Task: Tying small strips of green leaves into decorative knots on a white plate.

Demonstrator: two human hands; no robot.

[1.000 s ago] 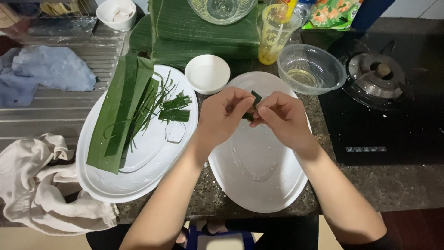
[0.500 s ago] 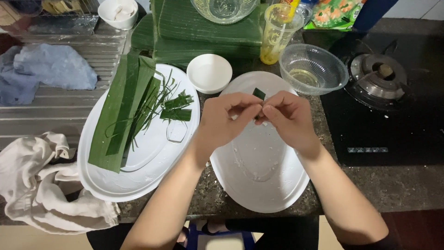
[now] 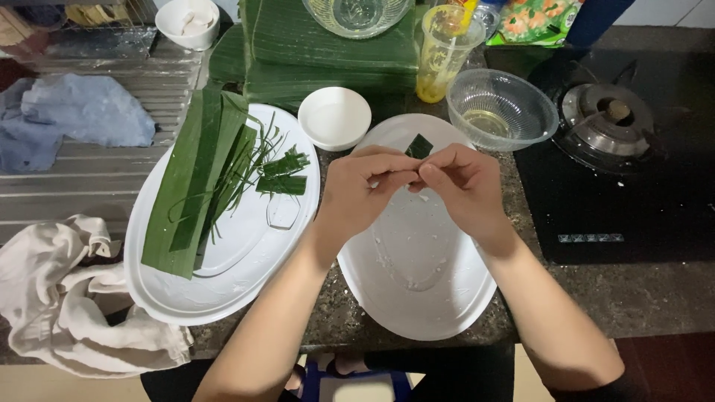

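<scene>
Green leaf piece (image 3: 418,146) pinched | left hand (image 3: 365,190), right hand (image 3: 462,186) | white plate (image 3: 417,298) beneath

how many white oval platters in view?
2. One platter on the left holds green leaf strips; the other platter lies in the middle, under both hands, wet and nearly bare. None seem hidden.

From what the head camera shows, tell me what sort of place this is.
Most likely a home kitchen: a gas hob burner set in black glass beside a speckled stone counter, a metal draining board, and banana-leaf strips on an oval white platter.
</scene>
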